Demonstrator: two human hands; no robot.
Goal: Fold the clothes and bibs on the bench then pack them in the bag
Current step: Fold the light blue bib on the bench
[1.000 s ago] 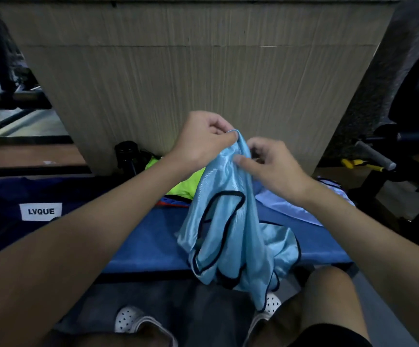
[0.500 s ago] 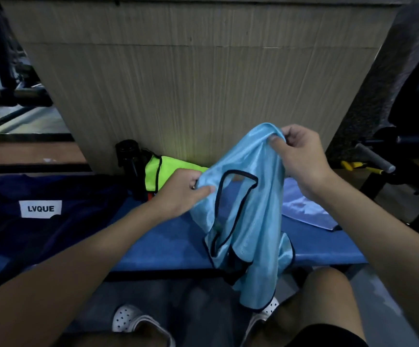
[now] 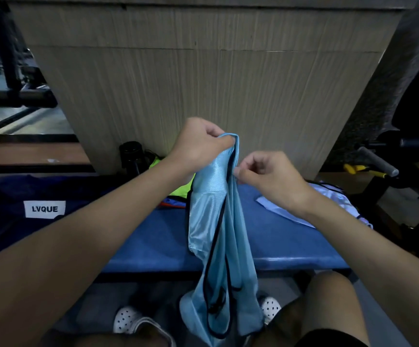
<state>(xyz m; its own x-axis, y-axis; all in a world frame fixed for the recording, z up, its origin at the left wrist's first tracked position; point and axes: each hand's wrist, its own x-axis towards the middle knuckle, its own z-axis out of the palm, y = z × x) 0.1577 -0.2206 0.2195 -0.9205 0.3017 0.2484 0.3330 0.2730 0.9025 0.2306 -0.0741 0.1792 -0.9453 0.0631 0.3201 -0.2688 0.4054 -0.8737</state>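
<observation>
One blue bib [image 3: 218, 221], held up before desk [image 3: 158, 236], draping toward 6 o'clock. L grip [image 3: 200, 144] pinches top; R grip [image 3: 266, 174] pinches edge at its 4 o'clock, prob. matching layers for fold.

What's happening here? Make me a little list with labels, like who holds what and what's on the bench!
Left hand: grips the top of the light blue bib
Right hand: pinches the bib's edge just below
Bib state: hangs bunched, black trim, not yet folded
Bench: blue; neon yellow bib and pale blue garment lie on it
Label: LVQUE, on a dark blue item at the left
</observation>
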